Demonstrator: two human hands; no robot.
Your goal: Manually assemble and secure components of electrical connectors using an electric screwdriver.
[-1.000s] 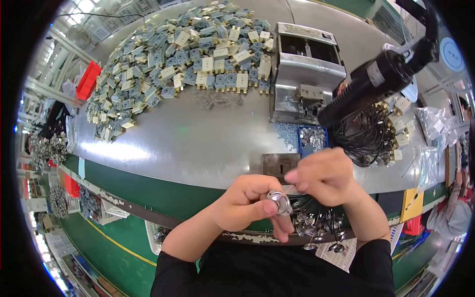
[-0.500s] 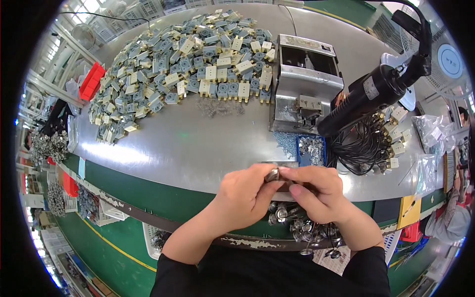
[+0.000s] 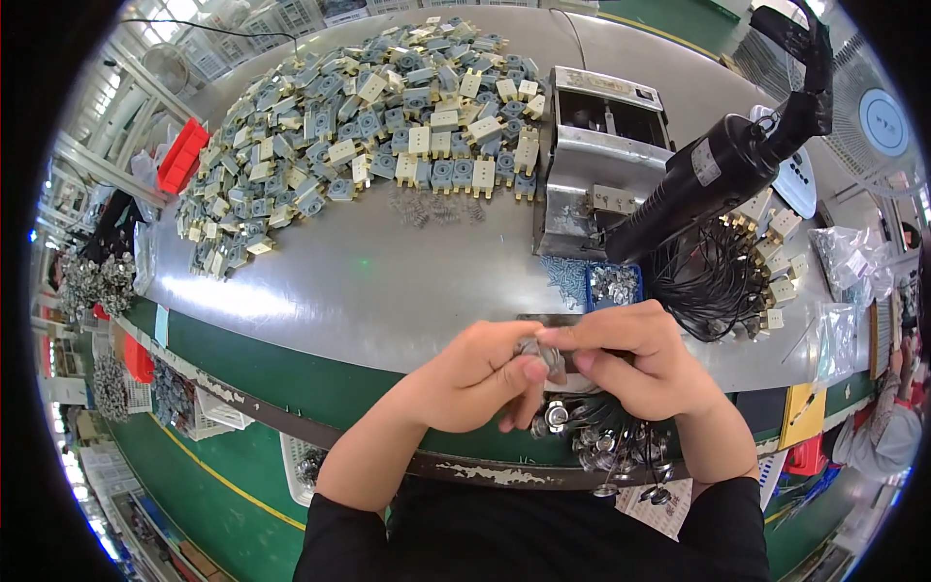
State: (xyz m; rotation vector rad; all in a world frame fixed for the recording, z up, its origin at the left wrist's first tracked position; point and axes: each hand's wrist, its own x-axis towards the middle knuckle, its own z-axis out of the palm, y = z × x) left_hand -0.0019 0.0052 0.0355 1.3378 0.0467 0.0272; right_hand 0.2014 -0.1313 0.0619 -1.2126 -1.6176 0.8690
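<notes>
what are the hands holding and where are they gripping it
A small metal part, pinched at its edges between the fingertips of the left hand and right hand.

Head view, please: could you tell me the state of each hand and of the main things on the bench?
left hand: fingers pinched on the small metal part
right hand: fingertips closed on the same part
small metal part: held up between both hands
grey and cream blocks: heaped loosely on the table
black power tool: hanging tilted, untouched
blue tray: filled with small metal pieces
black wires: lying in a tangled bunch
</notes>
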